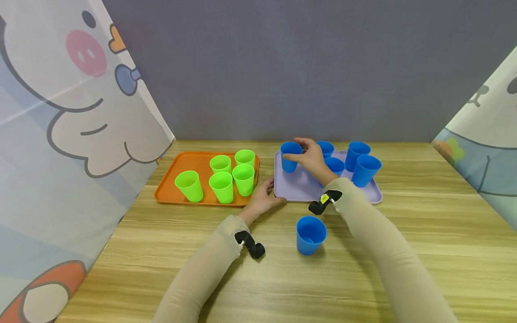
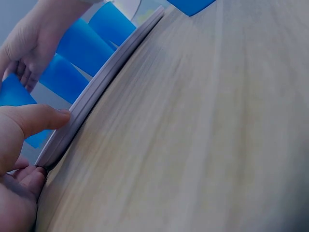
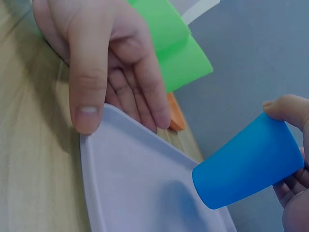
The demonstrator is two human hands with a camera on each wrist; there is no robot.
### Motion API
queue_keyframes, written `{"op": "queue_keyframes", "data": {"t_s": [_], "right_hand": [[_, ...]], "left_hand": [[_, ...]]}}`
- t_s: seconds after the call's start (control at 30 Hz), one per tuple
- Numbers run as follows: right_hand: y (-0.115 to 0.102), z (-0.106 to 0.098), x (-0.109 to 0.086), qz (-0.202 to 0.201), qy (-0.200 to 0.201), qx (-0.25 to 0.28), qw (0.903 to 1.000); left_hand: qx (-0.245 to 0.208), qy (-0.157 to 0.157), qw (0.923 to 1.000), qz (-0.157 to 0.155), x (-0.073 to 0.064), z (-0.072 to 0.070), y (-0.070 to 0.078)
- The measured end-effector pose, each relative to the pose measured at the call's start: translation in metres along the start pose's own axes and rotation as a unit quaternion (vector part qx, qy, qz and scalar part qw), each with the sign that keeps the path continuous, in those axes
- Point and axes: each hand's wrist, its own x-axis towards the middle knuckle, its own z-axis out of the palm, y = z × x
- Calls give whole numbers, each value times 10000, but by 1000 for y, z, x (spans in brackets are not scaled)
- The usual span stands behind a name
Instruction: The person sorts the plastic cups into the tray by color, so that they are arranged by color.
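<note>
In the head view my right hand (image 1: 313,160) grips a blue cup (image 1: 289,164) by its sides, thumb opposite the fingers. The cup is upright over the left part of a lilac tray (image 1: 298,190); the right wrist view shows its base just above the tray, with a shadow below. My left hand (image 1: 262,199) holds the near-left corner of that tray, the thumb on the front rim and the fingers along the left side. Several more blue cups (image 1: 365,171) stand on the tray, partly hidden by my right hand. Another blue cup (image 1: 310,240) stands on the table in front.
Left of the lilac tray lies an orange tray (image 1: 169,186) with several green cups (image 1: 222,188) standing on it. Both trays rest on a wood-grain table (image 1: 436,224). A grey partition (image 1: 282,72) rises behind the table, and printed cloth panels (image 1: 72,116) flank it.
</note>
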Motion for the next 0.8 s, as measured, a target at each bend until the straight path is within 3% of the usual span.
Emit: {"op": "queue_keyframes", "data": {"t_s": [0.4,0.8], "right_hand": [[17,12,13,101,261,-255,9993],[19,14,16,386,219,34,9990]], "left_hand": [[65,12,10000,57,-1,1,0],[40,12,9998,177,0,0,-1]]}}
